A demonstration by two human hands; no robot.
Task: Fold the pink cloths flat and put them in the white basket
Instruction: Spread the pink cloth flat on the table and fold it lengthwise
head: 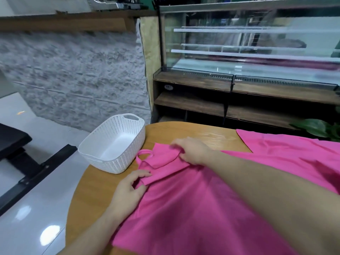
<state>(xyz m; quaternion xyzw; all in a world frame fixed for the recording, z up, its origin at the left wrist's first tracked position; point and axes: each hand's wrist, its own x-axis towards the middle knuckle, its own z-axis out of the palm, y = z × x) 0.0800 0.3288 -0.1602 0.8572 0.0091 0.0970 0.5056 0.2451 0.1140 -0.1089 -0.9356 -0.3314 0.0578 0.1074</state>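
Note:
A large pink cloth (193,203) is spread over the round wooden table (95,192), its left end bunched with a small loop sticking out. My left hand (128,188) pinches the cloth's near left edge. My right hand (193,150) reaches across and grips a folded flap of the same cloth farther back. More pink cloth (287,144) lies across the right side of the table; whether it is a separate piece I cannot tell. The white basket (112,144) stands empty at the table's left edge, just left of the cloth.
Behind the table stands a dark wooden shelf unit with a glass display case (248,52) on top. A grey stone wall (73,70) is at the left. Green plant leaves (320,127) show at the right. Dark furniture (16,146) stands on the glossy floor at the left.

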